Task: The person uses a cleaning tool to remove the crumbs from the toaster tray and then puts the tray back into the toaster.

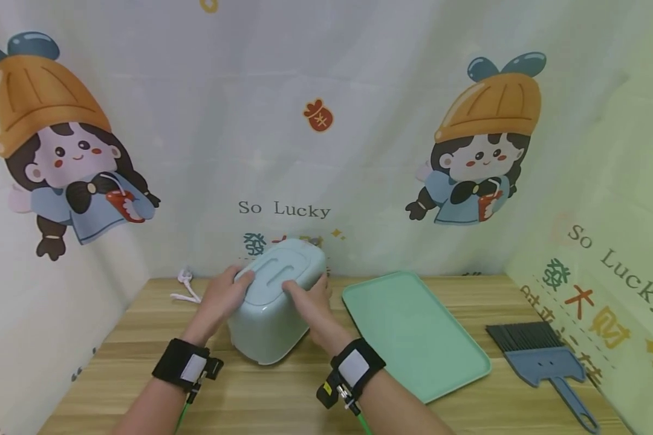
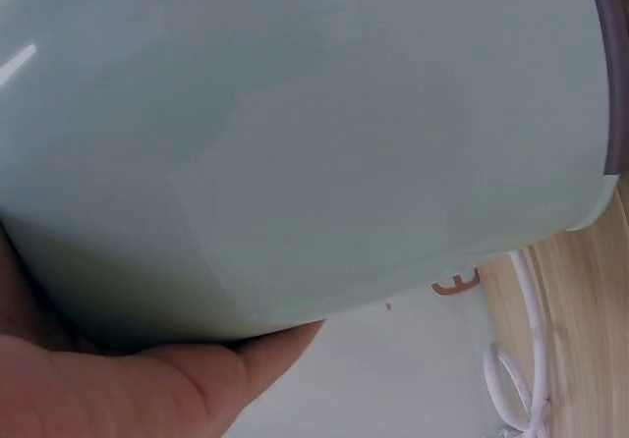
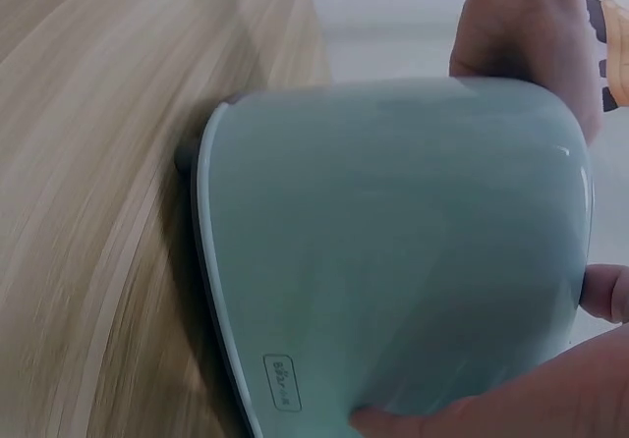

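A pale green toaster [image 1: 266,332] with a smooth lid [image 1: 263,296] over its top is on the wooden table between both hands. Two slot-shaped recesses mark the lid. My left hand [image 1: 223,299] grips the left side, with its thumb on the top edge. On the other side my right hand [image 1: 315,305] holds the toaster, its thumb over the top edge and its fingers along the side. In the right wrist view the toaster's dark base [image 3: 201,232] is close to the table; whether it touches cannot be told.
A white cord with a plug [image 1: 185,278] lies behind on the left. To the right is a green tray [image 1: 413,332]. Farther right lie a blue dustpan-shaped brush [image 1: 546,362] with dark bristles. A printed cloth [image 1: 370,163] hangs behind the wooden table [image 1: 239,399].
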### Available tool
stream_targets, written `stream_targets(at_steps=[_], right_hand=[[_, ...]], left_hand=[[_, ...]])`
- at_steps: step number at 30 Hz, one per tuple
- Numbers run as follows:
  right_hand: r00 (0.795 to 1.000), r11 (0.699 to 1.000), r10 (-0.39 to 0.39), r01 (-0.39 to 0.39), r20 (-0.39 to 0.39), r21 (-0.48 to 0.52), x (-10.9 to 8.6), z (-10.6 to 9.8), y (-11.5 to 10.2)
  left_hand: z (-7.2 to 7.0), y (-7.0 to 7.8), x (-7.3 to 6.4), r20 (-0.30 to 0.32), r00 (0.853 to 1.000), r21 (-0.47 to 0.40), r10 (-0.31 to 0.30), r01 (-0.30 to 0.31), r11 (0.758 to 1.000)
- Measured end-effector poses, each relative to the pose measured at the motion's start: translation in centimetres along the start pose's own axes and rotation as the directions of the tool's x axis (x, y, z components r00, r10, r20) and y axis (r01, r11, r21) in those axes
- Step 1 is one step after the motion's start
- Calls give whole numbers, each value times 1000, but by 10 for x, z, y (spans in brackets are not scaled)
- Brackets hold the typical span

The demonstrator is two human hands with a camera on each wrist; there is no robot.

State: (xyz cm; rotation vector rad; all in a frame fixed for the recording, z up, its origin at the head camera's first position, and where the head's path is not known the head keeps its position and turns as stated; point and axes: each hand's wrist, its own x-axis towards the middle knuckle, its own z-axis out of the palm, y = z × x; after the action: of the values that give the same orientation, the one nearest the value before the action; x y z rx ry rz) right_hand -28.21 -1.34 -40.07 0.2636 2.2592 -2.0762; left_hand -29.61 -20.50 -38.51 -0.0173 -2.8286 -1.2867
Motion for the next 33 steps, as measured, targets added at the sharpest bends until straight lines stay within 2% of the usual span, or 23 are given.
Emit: stream_targets(at_steps=[6, 9, 13, 17, 22, 29, 33], right_hand=[[993, 998, -65, 66, 95, -12, -2, -19, 5], [989, 997, -71, 73, 130, -10, -2, -28, 6], [985, 997, -74, 78, 155, -16, 1, -35, 7], [979, 992, -105, 115, 173, -45, 6, -38, 10], [972, 988, -118, 136, 204, -76, 10, -45, 13], [964, 986, -114, 139, 241, -89, 13, -57, 16], [953, 985, -124, 152, 278, -82, 15, -59, 16]], left_hand=[[11, 7, -22, -48, 998, 31, 28, -27, 999], [17, 12, -31, -63, 997, 31, 41, -40, 999], [24, 20, -44, -75, 995, -11, 58, -59, 998], [32, 24, -55, -75, 995, -33, 61, -63, 997], [40, 28, -63, -80, 996, -5, 45, -46, 999], [48, 32, -67, -82, 994, 29, 75, -73, 997], [49, 32, -68, -84, 994, 25, 68, -66, 998]])
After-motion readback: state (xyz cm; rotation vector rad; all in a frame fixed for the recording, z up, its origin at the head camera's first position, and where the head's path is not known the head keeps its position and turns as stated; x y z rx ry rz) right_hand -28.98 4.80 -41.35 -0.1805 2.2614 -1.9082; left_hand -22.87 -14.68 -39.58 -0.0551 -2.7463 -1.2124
